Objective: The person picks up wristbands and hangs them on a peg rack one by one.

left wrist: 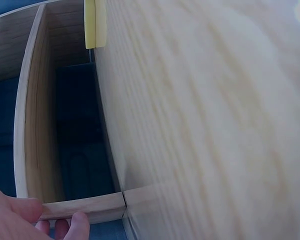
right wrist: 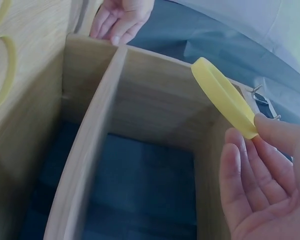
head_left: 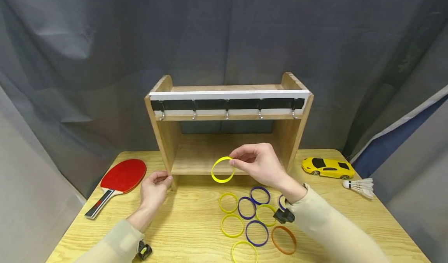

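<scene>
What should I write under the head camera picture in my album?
Right hand pinches a yellow band by the hooked shelf; left hand grips its side.

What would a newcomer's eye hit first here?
Probably the bright yellow wristband pinched in the right hand's grip, in front of the wooden rack with its row of five hooks. Next, likely the red table tennis paddle on the table's left and the yellow toy car on its right.
</scene>
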The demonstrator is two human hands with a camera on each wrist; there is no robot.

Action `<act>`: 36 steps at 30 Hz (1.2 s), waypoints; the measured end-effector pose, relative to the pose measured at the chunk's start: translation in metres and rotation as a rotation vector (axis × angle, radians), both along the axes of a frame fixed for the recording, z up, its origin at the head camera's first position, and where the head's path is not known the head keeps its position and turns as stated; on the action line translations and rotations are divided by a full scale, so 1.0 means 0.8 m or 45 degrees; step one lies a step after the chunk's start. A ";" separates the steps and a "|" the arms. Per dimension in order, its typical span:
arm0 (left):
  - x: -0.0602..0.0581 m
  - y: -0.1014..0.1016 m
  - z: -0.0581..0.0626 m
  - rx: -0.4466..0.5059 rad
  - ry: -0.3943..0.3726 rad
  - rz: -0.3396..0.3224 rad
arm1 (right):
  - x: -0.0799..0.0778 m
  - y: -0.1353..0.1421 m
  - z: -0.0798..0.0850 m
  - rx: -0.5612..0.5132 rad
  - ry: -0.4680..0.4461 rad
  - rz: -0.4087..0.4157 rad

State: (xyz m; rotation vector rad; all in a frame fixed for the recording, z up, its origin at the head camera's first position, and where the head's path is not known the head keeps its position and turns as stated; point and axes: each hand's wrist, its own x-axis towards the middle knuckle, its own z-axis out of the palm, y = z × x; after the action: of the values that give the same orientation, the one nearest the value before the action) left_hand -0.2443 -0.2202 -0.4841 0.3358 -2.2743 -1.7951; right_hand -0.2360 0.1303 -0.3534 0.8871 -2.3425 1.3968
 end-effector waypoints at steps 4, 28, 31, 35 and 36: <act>0.001 -0.001 0.000 0.006 -0.004 0.003 | -0.004 -0.014 0.005 -0.084 0.025 0.014; -0.001 -0.002 0.001 0.014 -0.014 -0.005 | -0.017 -0.104 0.021 -0.675 -0.276 0.165; 0.000 -0.003 0.001 0.002 -0.016 -0.007 | -0.019 -0.112 0.023 -0.742 -0.331 0.152; -0.001 -0.003 0.001 -0.013 -0.012 -0.006 | -0.020 -0.125 0.027 -0.834 -0.385 0.123; -0.001 -0.003 0.001 -0.014 -0.010 -0.005 | -0.020 -0.128 0.029 -0.862 -0.397 0.119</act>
State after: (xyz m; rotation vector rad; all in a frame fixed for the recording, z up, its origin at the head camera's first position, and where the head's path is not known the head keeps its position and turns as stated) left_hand -0.2448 -0.2224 -0.4832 0.3376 -2.2910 -1.7856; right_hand -0.2518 0.0277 -0.3304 0.6072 -1.7913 2.2971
